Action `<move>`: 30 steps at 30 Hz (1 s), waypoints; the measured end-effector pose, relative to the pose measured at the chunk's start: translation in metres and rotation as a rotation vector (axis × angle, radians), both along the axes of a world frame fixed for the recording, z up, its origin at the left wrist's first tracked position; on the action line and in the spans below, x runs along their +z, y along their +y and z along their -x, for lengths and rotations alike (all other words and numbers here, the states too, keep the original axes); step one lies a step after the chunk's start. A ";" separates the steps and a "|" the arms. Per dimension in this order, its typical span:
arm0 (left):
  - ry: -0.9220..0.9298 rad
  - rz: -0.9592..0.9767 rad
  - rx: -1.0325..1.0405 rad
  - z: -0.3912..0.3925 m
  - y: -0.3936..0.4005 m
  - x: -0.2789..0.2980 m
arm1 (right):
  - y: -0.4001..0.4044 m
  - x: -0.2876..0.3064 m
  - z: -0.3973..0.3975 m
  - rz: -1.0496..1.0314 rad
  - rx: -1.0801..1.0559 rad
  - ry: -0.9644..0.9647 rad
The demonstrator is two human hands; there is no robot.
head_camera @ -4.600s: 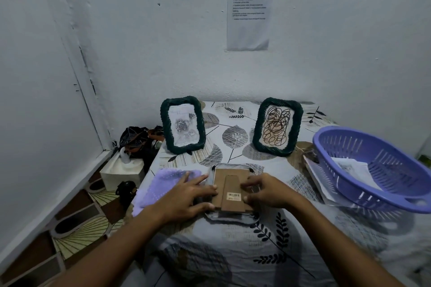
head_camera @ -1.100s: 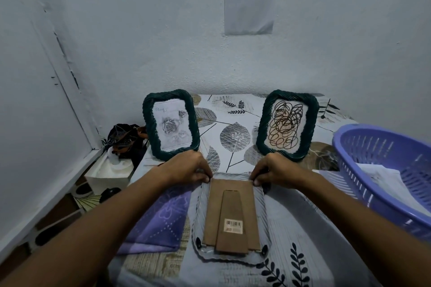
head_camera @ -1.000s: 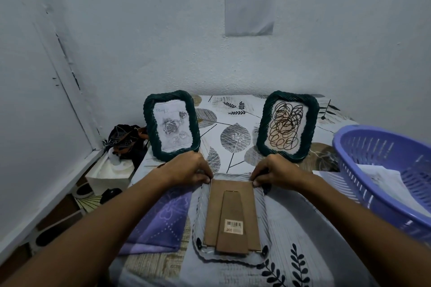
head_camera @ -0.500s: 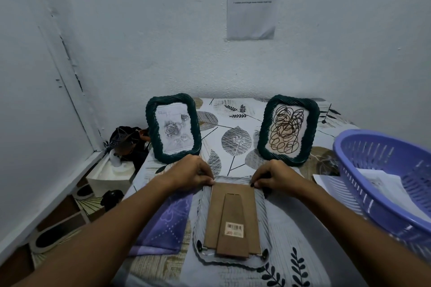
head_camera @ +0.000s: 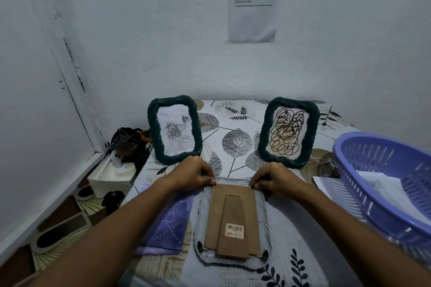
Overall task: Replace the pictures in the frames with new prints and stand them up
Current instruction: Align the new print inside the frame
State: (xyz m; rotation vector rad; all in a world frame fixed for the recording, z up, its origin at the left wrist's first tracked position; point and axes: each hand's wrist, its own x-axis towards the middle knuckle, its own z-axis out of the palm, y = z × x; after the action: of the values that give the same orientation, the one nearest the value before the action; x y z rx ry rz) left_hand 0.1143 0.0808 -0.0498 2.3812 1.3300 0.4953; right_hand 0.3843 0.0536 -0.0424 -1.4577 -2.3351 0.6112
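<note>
- Clear frame (head_camera: 233, 261): lies face-down on the leaf-print surface (head_camera: 235, 123) in front of you; brown backing board (head_camera: 233, 216) and folded stand facing up, barcode sticker near the low end.
- Your left hand (head_camera: 193, 173): fingers curled narrow, pinching the board's far left corner.
- Your right hand (head_camera: 272, 177): fingers curled narrow, pinching the far right corner.
- Rose frame (head_camera: 173, 129): dark green, upright, far left.
- Scribble frame (head_camera: 289, 131): dark green, upright, far right.
- Purple cloth (head_camera: 168, 223): flat, just left of the clear frame.
- Purple basket (head_camera: 382, 184): at right, papers inside.
</note>
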 end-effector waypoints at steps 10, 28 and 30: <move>-0.078 -0.151 0.122 0.003 -0.046 -0.004 | -0.046 -0.008 0.008 -0.227 -0.140 0.049; -0.125 -0.221 0.162 0.014 -0.187 -0.040 | -0.187 -0.026 0.026 -0.062 -0.213 0.086; -0.132 -0.225 0.164 0.013 -0.186 -0.041 | -0.189 -0.028 0.026 -0.078 -0.223 0.074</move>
State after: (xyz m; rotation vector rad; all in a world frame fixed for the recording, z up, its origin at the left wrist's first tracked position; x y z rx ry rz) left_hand 0.1010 -0.1052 -0.0909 2.3746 1.4840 0.8756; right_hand 0.3581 -0.1352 -0.0706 -1.6016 -2.0789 0.4989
